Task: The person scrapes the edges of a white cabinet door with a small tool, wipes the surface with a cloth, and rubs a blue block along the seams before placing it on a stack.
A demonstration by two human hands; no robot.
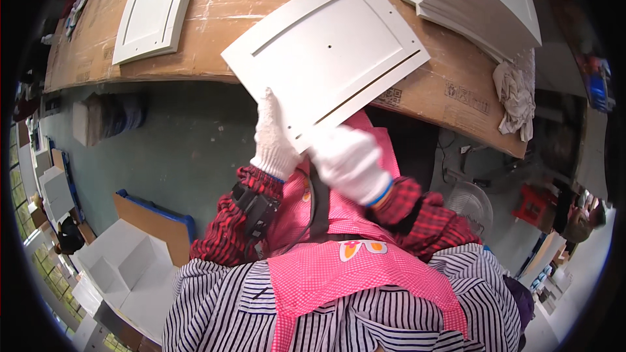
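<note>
Both hands wear white gloves and grip the near edge of a white recessed panel (326, 52), which is held tilted above the near edge of the cardboard-covered table (261, 0): the left hand (274, 140) clasps the panel's lower corner at about 7 o'clock, and the right hand (349, 163), just beside it at about 6 o'clock, closes on the same edge. A second white panel (153, 10) lies flat on the table at 10 o'clock, well apart. A stack of white panels (479, 3) rests at 2 o'clock, with a crumpled white cloth (515, 98) hanging at the table edge below it.
</note>
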